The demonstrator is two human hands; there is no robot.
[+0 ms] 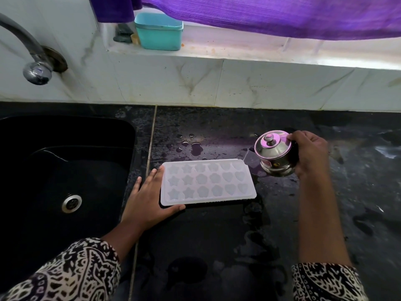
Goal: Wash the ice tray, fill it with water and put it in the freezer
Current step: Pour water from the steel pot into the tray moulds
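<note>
**Filling the tray from a small steel pot**

The ice tray [208, 183] lies flat on the dark, wet surface [217, 246], just right of the black sink [65, 170], cavities facing up. Its long axis runs left to right, roughly parallel to the back wall, with star moulds at the left end, flowers in the middle and hearts at the right.

The left hand [149, 198] is flat and open, its straight fingers against the tray's left short edge and the thumb along the near edge. The right hand [310, 153] grips a lidded steel pot [274, 153], tipped left with its spout over the tray's far right corner. A thin stream seems to fall there.

To do this well, keep the tilt slight so the stream stays narrow, and move the spout row by row leftward. Stop each cavity short of the rim. The bracing hand should hold the tray level, since it looks light and the surface is slippery.
</note>
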